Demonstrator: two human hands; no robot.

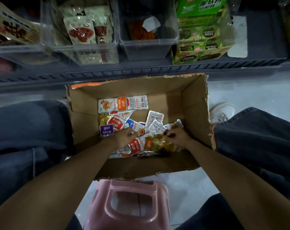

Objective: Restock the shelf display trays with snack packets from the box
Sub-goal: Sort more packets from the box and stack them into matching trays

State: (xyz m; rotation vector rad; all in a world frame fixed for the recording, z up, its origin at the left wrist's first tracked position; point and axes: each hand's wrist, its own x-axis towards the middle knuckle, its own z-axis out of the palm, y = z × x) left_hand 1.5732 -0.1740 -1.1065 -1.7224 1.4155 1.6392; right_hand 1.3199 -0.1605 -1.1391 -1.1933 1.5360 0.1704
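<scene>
on the shelf at upper left a clear tray [84, 48] holds red-and-white packs. below it the left hand [124, 138] reaches into the cardboard box [195, 105], fingers curled down onto the loose snack packets [122, 103] on the box floor; whether it has one pinched i cannot tell. just to its right, the right hand [179, 136] pinches a crinkled orange-and-yellow packet [157, 144] lying on the pile. a green carton [202, 30] stands on the shelf at upper right.
</scene>
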